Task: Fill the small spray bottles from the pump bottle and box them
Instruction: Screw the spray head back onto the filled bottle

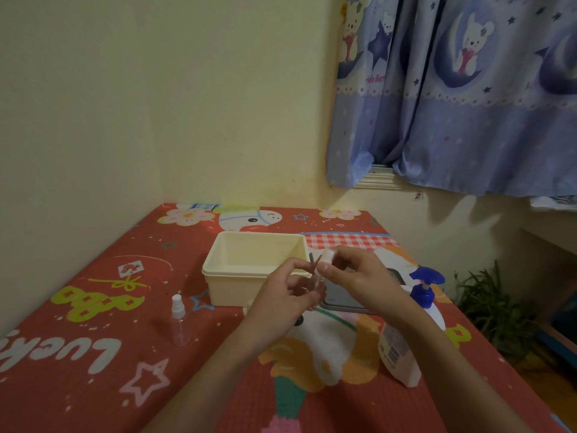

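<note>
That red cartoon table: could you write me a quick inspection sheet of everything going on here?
Surface: red cartoon-print table cover.
Job's things: cream plastic box, open and empty; clear small spray bottle with white cap upright left of it; white pump bottle with blue pump head at right.
Clutter: grey flat item behind the hands, unclear.
Grippers: left hand holds a clear small bottle; right hand holds its white spray top, lifted off.
Cables: nothing seen.
Surroundings: yellow wall, blue bear-print curtain, green plant.
</note>
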Demonstrator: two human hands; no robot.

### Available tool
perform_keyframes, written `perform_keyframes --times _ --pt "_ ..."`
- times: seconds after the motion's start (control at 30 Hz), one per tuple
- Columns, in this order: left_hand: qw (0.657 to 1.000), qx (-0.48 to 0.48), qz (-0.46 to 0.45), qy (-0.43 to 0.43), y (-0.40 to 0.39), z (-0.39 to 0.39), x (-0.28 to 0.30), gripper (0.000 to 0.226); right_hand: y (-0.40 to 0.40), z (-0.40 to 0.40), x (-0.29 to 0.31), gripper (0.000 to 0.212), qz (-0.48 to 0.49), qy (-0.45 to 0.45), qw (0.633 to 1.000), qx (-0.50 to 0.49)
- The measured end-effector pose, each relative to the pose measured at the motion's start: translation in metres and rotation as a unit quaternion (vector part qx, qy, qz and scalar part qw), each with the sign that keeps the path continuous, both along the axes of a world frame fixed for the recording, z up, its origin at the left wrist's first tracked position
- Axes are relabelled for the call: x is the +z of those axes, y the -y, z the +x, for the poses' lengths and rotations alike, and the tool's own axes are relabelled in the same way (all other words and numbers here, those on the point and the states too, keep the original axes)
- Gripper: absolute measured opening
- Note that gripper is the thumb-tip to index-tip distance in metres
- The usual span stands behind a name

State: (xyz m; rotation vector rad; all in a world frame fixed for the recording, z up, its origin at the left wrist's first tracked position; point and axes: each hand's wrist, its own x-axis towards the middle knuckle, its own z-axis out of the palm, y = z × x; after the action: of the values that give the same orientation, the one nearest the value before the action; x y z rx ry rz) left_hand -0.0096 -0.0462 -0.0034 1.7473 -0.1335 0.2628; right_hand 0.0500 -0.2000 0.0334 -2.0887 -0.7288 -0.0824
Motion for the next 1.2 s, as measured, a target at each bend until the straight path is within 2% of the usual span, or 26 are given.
perform_keyframes --times 0.1,0.23,0.33,0.4,0.5,0.63,0.77,0.87,1.0,1.1,1.2 --pt "1.000 0.000 0.007 0.009 0.002 -0.002 -0.001 0.026 -0.001 0.001 -0.003 0.023 0.021 -0.004 1.000 -0.005" --pt "1.000 -0.004 0.013 0.023 0.006 -0.003 -0.002 0.029 -0.004 0.003 -0.010 0.043 0.051 -0.008 0.998 -0.025" --pt "0.999 -0.003 0.011 0.034 0.009 -0.002 -0.003 0.025 -0.005 0.000 -0.011 0.046 0.047 -0.009 0.998 -0.042" --pt "0.999 -0.004 -0.006 0.035 0.010 -0.001 -0.004 0.025 -0.002 -0.003 -0.009 0.040 0.059 -0.015 0.998 -0.029" --pt "0.999 -0.010 -0.019 0.035 0.011 0.000 -0.003 0.027 0.005 -0.006 -0.004 0.016 0.079 -0.030 0.996 0.007" --pt "0.999 -0.018 -0.041 0.024 0.014 -0.001 -0.003 0.027 0.008 -0.004 -0.007 0.008 0.064 -0.017 0.998 -0.001" --pt "0.999 -0.025 -0.037 0.023 0.018 -0.002 -0.005 0.033 0.005 -0.003 -0.012 0.027 0.101 -0.045 0.993 -0.032" --pt "0.999 -0.029 -0.025 0.031 0.020 -0.002 -0.004 0.028 0.001 -0.005 -0.014 0.033 0.087 -0.044 0.995 -0.038" --pt "0.998 -0.036 -0.042 0.018 0.019 0.003 -0.005 0.022 0.007 -0.007 -0.012 0.020 0.102 -0.067 0.993 0.011" --pt "0.998 -0.043 -0.047 0.006 0.018 0.003 -0.005 0.027 0.011 -0.006 -0.012 0.011 0.093 -0.060 0.994 0.004" --pt "0.998 -0.043 -0.036 0.011 0.020 0.003 -0.006 0.034 0.009 -0.007 -0.014 0.018 0.110 -0.069 0.991 -0.022"
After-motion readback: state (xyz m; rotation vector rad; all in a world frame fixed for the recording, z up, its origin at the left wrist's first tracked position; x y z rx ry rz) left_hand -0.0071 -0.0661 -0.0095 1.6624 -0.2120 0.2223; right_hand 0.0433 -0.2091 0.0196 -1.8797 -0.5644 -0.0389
